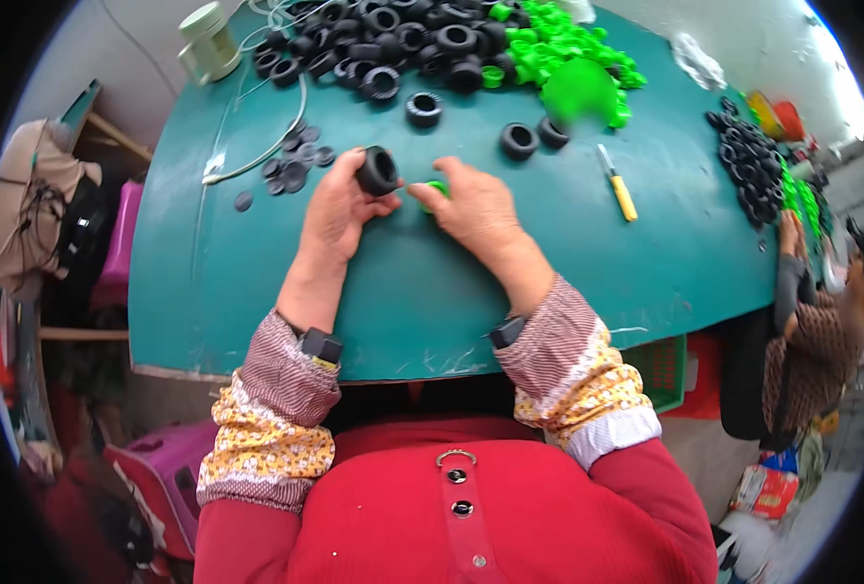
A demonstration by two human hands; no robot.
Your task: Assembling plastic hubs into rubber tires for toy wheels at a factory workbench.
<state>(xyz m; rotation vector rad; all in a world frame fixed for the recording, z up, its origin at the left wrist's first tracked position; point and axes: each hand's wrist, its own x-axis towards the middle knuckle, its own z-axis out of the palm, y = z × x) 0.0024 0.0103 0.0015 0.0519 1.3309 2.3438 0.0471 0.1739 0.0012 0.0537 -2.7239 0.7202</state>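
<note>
Between the thumb and fingers of my left hand [337, 207] is a small black toy tyre [377, 172], its hollow side turned toward the right. My right hand [478, 212] pinches a bright green plastic wheel hub [435, 198], mostly covered by the fingers. Tyre and hub are held close together above the green table, with a small gap between them. One loose tyre [424, 109] lies just beyond my hands. Two more black tyres, one of them a front tyre [519, 141], rest farther to the right.
A heap of black tyres [383, 44] and a pile of green hubs [558, 58] cover the table's far side. Dark discs [294, 175] lie left, beside a pale cable [300, 112]. A yellow-handled knife [622, 193] lies right. A mug [208, 44] stands far left; another person [811, 331] sits right.
</note>
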